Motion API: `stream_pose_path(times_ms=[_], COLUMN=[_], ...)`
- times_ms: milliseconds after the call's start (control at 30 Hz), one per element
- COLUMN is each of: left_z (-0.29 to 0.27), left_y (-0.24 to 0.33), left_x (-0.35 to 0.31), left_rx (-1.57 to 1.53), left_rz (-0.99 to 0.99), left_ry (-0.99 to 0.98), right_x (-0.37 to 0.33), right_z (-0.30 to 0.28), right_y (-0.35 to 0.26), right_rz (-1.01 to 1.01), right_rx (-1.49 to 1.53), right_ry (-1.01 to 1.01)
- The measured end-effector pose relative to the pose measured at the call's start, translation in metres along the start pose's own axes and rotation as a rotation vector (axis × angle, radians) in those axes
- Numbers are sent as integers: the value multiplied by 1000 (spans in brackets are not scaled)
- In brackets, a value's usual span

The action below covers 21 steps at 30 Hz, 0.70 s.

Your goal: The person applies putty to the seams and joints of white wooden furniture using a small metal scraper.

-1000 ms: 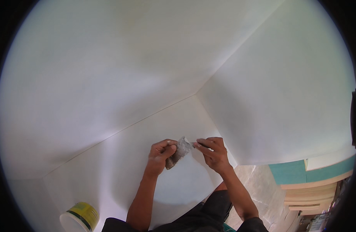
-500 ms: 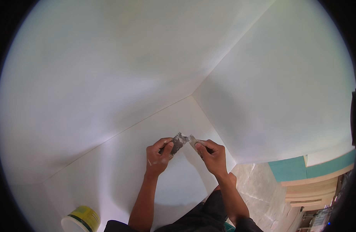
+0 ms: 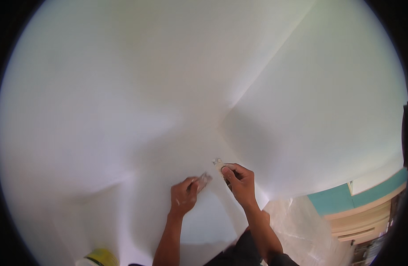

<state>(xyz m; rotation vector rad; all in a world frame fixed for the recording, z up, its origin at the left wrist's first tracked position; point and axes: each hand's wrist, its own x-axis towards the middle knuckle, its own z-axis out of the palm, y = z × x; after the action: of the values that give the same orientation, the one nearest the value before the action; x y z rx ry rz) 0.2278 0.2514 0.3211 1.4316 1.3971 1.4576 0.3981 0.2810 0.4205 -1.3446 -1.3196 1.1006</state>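
My left hand (image 3: 183, 196) is closed round a dark, flat scraper (image 3: 204, 181) smeared with pale paste; its outline is blurred. A little higher and to the right, my right hand (image 3: 240, 181) pinches a narrow putty knife (image 3: 217, 163) with whitish paste at its tip. The two tools are apart, with a small gap between them. Pale paste marks the back of my left hand. Both hands are in front of white surfaces that meet in a corner.
White walls (image 3: 319, 111) rise around the corner. At the lower left stands a yellow bucket (image 3: 103, 257), cut off by the picture's edge. A tiled floor (image 3: 297, 221) shows at the lower right, beside a teal and wood-coloured panel (image 3: 334, 198).
My left hand has lowered and tilted its scraper away, so the two tools have come apart. The right hand has shifted slightly. The view has moved, and the bucket now sits lower.
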Motion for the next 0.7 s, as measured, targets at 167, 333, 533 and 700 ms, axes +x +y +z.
stream_pose_path(times_ms=[167,333,533,700], left_z=[15,9,39,51], left_y=[-34,-49,-119,-124], left_x=[-16,-43,-79,-103], left_rx=[1,-189,-300,-431], left_rz=[12,-290,-132,-233], left_ry=[71,64,82,40], right_x=[41,77,108,124], right_z=[-13,-24,-44,-46], right_y=[-73,-170,-247,-315], right_rz=[-296,-663,-1082,-992], right_rx=[127,201,102,142], right_ry=[170,449,733,732])
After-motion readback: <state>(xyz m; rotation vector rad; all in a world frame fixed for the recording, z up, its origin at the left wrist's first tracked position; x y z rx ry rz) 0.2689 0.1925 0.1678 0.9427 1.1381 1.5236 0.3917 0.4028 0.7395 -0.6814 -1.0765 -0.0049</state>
